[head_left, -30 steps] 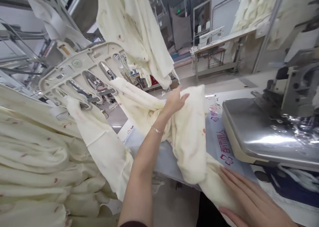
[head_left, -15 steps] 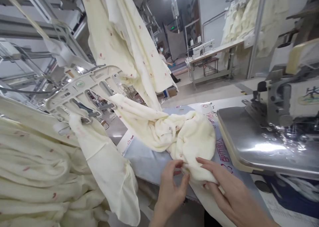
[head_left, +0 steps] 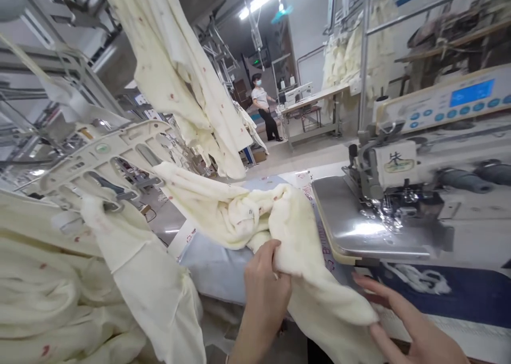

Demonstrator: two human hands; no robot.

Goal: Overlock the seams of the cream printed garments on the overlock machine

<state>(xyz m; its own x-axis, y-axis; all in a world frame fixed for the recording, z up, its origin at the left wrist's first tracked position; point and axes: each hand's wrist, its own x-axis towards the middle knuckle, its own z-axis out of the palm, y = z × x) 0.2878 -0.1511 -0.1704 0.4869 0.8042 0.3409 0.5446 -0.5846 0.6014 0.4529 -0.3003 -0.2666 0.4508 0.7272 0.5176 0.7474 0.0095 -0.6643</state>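
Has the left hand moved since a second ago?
Yes, nearer the camera: the left hand was about level with the far edge of the metal machine plate, and now it is about level with the near edge.

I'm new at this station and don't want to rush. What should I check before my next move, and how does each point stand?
1. Left hand gripping the cream garment: ok.
2. Right hand closed on the garment: not ok, open at its edge.
3. Garment lying flat: not ok, bunched and twisted.
4. Hands off the metal bed: ok, both in front of it.
5. Machine display lit: ok, blue.
6. Needle threaded: cannot tell, too small.
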